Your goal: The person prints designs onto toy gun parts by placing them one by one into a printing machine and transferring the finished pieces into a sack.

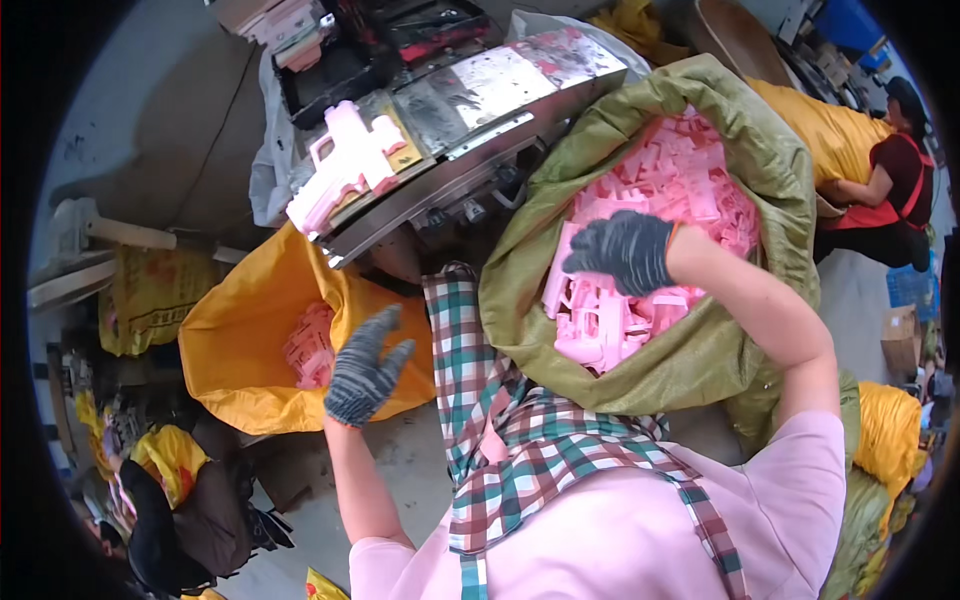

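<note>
My right hand [622, 250], in a dark glove, reaches into a green sack [700, 360] full of pink plastic parts [690, 180] and rests on the pile with curled fingers; whether it grips a part I cannot tell. My left hand [365, 368], in a grey knit glove, hovers with fingers spread and nothing in it, just over the edge of a yellow bag [240, 350] that holds a few pink parts [308, 345]. A pink moulded part [345, 165] lies on the metal machine table [480, 100] ahead.
A plaid apron hangs down my front. Another person in red [895, 170] works at the right by a yellow sack [830, 125]. A person sits low at the bottom left [170, 520]. More yellow bags [150, 295] and clutter line the left side and right edge.
</note>
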